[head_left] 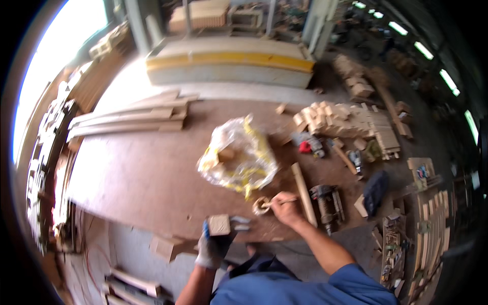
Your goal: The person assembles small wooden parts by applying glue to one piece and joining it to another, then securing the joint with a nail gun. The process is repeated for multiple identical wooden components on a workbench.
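Note:
My left hand (208, 249), in a pale glove with blue at the fingers, is closed on a square-ended wooden block (219, 224) at the table's near edge. My bare right hand (287, 207) pinches a thin stick-like tool (268, 204), whose tip is at a small round container (259, 208). Blur hides whether the tip has bristles. Beside the block lies a small grey metal piece (240, 223). Beyond the container sits a crumpled clear plastic bag (239, 152) with yellow strips and wooden pieces inside.
On the brown table (137, 168) lie long boards (132, 119) at far left and stacked wood blocks (335, 119) at far right. A wood strip (304, 195), a power drill (327, 206), a hammer (345, 157) and a dark cloth (375, 193) are to the right.

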`<action>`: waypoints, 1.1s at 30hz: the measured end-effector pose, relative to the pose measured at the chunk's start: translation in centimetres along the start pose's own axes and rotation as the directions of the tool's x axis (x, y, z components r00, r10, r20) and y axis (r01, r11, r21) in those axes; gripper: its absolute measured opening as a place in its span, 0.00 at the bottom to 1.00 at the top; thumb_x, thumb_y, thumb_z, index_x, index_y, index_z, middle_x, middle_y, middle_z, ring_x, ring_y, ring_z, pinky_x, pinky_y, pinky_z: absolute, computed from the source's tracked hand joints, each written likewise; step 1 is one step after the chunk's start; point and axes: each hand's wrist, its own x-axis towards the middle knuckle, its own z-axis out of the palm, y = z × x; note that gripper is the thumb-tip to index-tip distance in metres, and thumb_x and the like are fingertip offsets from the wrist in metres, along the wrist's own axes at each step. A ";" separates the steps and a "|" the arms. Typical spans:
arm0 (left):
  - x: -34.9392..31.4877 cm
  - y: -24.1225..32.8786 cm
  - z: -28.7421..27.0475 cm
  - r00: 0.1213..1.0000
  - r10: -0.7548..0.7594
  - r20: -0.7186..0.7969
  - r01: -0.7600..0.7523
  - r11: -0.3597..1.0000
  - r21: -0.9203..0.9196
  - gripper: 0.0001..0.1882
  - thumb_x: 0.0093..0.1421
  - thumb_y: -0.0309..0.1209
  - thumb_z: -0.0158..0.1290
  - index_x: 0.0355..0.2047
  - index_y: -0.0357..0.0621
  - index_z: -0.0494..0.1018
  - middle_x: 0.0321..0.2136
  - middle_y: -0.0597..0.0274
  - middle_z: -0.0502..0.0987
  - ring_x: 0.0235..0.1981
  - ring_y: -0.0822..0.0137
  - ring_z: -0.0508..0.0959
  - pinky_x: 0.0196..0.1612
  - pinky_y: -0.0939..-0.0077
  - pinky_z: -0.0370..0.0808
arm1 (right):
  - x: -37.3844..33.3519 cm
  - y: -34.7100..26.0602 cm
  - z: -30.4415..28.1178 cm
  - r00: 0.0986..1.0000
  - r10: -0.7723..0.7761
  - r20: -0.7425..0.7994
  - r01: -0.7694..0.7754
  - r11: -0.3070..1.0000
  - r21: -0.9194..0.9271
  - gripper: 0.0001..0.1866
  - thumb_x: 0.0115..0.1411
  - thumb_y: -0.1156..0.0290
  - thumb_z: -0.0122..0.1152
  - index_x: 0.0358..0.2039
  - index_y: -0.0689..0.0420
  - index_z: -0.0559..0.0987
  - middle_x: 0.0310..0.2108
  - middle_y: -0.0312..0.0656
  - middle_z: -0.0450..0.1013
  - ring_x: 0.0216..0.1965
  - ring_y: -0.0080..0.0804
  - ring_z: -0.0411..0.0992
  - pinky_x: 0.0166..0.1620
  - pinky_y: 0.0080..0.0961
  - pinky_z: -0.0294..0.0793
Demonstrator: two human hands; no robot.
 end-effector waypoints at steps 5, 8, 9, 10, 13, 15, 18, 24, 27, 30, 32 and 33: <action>0.0 -0.1 -2.7 0.976 -0.016 -0.216 -0.027 0.980 -0.198 0.30 0.76 0.56 0.43 0.53 0.43 0.78 0.48 0.49 0.84 0.49 0.50 0.83 0.55 0.52 0.81 | -0.2 3.6 4.1 0.987 0.115 0.113 -0.107 0.991 -0.078 0.09 0.60 0.65 0.67 0.28 0.58 0.83 0.29 0.50 0.82 0.32 0.50 0.82 0.35 0.43 0.80; -1.7 1.4 -2.0 0.954 -0.001 -0.300 -0.062 0.977 -0.202 0.30 0.75 0.57 0.45 0.56 0.44 0.77 0.50 0.48 0.83 0.49 0.50 0.84 0.54 0.49 0.82 | -0.1 0.7 2.2 0.938 0.293 0.183 -0.297 0.955 -0.008 0.14 0.58 0.59 0.72 0.31 0.58 0.86 0.30 0.49 0.83 0.32 0.46 0.84 0.36 0.39 0.81; -2.6 2.0 -1.4 0.952 0.022 -0.305 -0.082 0.979 -0.187 0.30 0.75 0.57 0.46 0.57 0.44 0.76 0.50 0.47 0.83 0.48 0.50 0.84 0.54 0.49 0.82 | 0.0 -0.6 1.1 0.903 0.370 0.217 -0.386 0.922 0.036 0.16 0.57 0.57 0.73 0.31 0.58 0.86 0.30 0.50 0.83 0.32 0.47 0.84 0.37 0.39 0.82; -3.2 2.5 -1.2 0.949 0.044 -0.311 -0.102 0.980 -0.170 0.31 0.74 0.58 0.46 0.59 0.44 0.75 0.50 0.46 0.83 0.47 0.50 0.84 0.54 0.49 0.82 | -0.3 -0.3 0.7 0.864 0.393 0.314 -0.392 0.917 -0.070 0.18 0.56 0.54 0.73 0.30 0.58 0.87 0.29 0.50 0.83 0.33 0.48 0.84 0.38 0.40 0.82; -4.8 3.6 -2.3 0.950 0.152 -0.274 -0.186 0.977 -0.102 0.33 0.73 0.60 0.47 0.60 0.44 0.74 0.49 0.45 0.83 0.47 0.51 0.83 0.52 0.53 0.82 | -3.8 1.8 0.6 0.728 0.404 0.553 -0.237 0.906 -0.351 0.24 0.53 0.45 0.73 0.27 0.57 0.88 0.29 0.52 0.83 0.33 0.50 0.84 0.43 0.42 0.84; -6.0 4.6 -3.2 0.952 0.189 -0.239 -0.213 0.974 -0.079 0.35 0.73 0.60 0.47 0.64 0.45 0.72 0.49 0.47 0.82 0.46 0.53 0.82 0.50 0.56 0.82 | -7.0 2.4 1.5 0.692 0.282 0.664 -0.049 0.937 -0.346 0.26 0.53 0.42 0.70 0.26 0.57 0.89 0.27 0.52 0.83 0.34 0.52 0.84 0.45 0.45 0.84; -7.6 6.5 -3.1 0.961 0.242 -0.131 -0.254 0.963 -0.088 0.36 0.73 0.60 0.47 0.67 0.44 0.69 0.51 0.48 0.80 0.48 0.55 0.81 0.50 0.57 0.81 | -9.0 -0.9 2.9 0.527 0.314 0.790 -0.079 0.943 -0.322 0.25 0.52 0.46 0.69 0.24 0.60 0.87 0.29 0.56 0.82 0.36 0.57 0.83 0.45 0.50 0.83; -11.8 11.0 -5.1 0.921 0.356 -0.159 -0.361 0.932 -0.002 0.36 0.74 0.59 0.46 0.70 0.47 0.66 0.57 0.51 0.78 0.53 0.52 0.80 0.53 0.53 0.81 | -13.2 -4.8 10.5 0.579 0.149 0.802 0.017 0.981 -0.195 0.22 0.57 0.48 0.66 0.33 0.55 0.87 0.35 0.54 0.83 0.41 0.57 0.82 0.48 0.52 0.81; -14.2 12.7 -7.9 0.884 0.401 -0.241 -0.381 0.916 0.125 0.32 0.76 0.55 0.46 0.68 0.45 0.67 0.61 0.53 0.76 0.60 0.48 0.78 0.60 0.44 0.78 | -13.7 -8.1 12.3 0.657 0.093 0.748 0.048 0.985 -0.164 0.23 0.53 0.49 0.69 0.40 0.56 0.88 0.37 0.50 0.83 0.41 0.51 0.82 0.46 0.45 0.83; -16.1 14.8 -10.1 0.888 0.445 -0.114 -0.420 0.887 0.192 0.36 0.72 0.53 0.54 0.69 0.39 0.64 0.61 0.52 0.76 0.61 0.46 0.77 0.65 0.46 0.75 | -13.9 -12.9 12.7 0.711 0.189 0.677 -0.155 0.982 -0.111 0.33 0.50 0.52 0.76 0.52 0.60 0.83 0.39 0.50 0.81 0.40 0.48 0.81 0.46 0.41 0.81; -18.2 16.6 -9.5 0.868 0.488 -0.092 -0.448 0.849 0.281 0.41 0.69 0.52 0.59 0.68 0.32 0.63 0.62 0.48 0.74 0.62 0.43 0.76 0.67 0.44 0.73 | -14.4 -14.3 14.1 0.732 0.210 0.648 -0.235 0.971 -0.049 0.43 0.48 0.54 0.81 0.61 0.63 0.76 0.43 0.52 0.80 0.40 0.47 0.81 0.47 0.41 0.81; -19.1 17.2 -9.9 0.859 0.506 -0.080 -0.469 0.840 0.273 0.42 0.65 0.46 0.66 0.68 0.30 0.63 0.60 0.47 0.75 0.62 0.47 0.77 0.67 0.47 0.73 | -13.5 -16.3 14.5 0.706 0.228 0.671 -0.268 0.962 -0.046 0.48 0.48 0.53 0.81 0.65 0.62 0.72 0.48 0.55 0.78 0.42 0.48 0.81 0.48 0.41 0.81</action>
